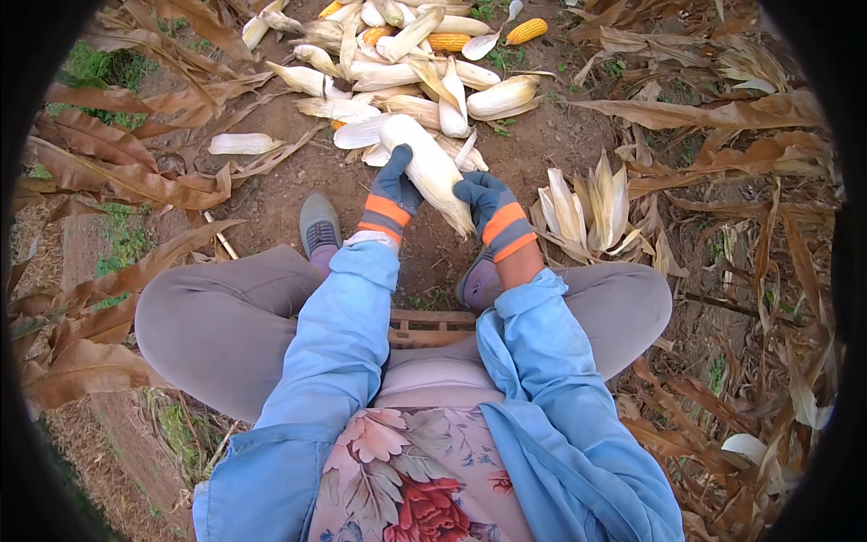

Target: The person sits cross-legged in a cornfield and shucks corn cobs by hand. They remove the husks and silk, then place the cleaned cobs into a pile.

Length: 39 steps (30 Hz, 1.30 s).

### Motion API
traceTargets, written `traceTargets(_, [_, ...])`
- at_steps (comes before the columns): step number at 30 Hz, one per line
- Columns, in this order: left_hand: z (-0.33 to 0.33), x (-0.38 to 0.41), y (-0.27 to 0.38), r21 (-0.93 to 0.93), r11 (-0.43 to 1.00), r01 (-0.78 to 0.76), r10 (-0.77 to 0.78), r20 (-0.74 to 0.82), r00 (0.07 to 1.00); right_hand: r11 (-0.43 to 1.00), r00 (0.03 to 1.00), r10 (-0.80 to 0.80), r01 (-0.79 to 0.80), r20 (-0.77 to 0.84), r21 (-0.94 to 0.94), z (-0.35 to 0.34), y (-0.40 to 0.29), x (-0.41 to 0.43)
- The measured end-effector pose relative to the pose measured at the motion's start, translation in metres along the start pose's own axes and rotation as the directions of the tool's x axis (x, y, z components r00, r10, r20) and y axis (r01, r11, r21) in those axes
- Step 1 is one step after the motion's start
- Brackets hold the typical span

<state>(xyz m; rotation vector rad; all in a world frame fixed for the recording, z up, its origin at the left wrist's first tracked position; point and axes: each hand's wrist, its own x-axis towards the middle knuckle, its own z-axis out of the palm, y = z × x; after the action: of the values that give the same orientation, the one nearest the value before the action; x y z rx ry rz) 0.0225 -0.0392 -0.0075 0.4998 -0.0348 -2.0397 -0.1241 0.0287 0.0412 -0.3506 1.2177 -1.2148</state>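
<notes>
An ear of corn in its pale husk (pixel 428 169) is held aslant above the ground, its narrower end towards me. My left hand (pixel 398 184), in a grey glove with an orange-striped cuff, grips its left side with the thumb on top. On the right, my right hand (pixel 489 198), gloved alike, has its fingers closed at the lower end of the husk. Beyond both hands lies a heap of corn ears (pixel 399 74), most still wrapped in husk. A few yellow kernels show, as on the bare corn cob (pixel 527 31) at the heap's right edge.
Opened empty husks (pixel 588 210) stand to the right of my right hand. A single husk piece (pixel 244 143) lies on the bare soil at left. Dry corn leaves (pixel 718 162) crowd both sides. Under me is a slatted brown seat (pixel 432 320), possibly a crate.
</notes>
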Motion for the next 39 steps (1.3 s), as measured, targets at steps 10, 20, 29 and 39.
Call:
traceTargets(10, [-0.008,0.007,0.003,0.11,0.993,-0.053,0.054,-0.001,0.999,0.987,0.997,-0.072,0.07,-0.007,-0.146,0.016,-0.004,-0.007])
traceTargets(20, [0.001,0.007,0.001,0.212,0.973,-0.097,0.117,-0.085,0.989,0.997,0.997,-0.081,0.081,-0.002,0.012,0.008,0.001,-0.005])
traceTargets(29, [-0.006,0.01,0.0,0.178,0.982,-0.061,0.09,-0.159,0.983,0.999,0.999,0.003,-0.005,0.038,0.038,0.003,0.001,-0.001])
traceTargets(39, [0.0,0.009,-0.002,0.193,0.98,-0.043,0.065,-0.111,0.992,0.992,0.998,-0.011,0.018,0.056,-0.121,0.004,-0.001,-0.002])
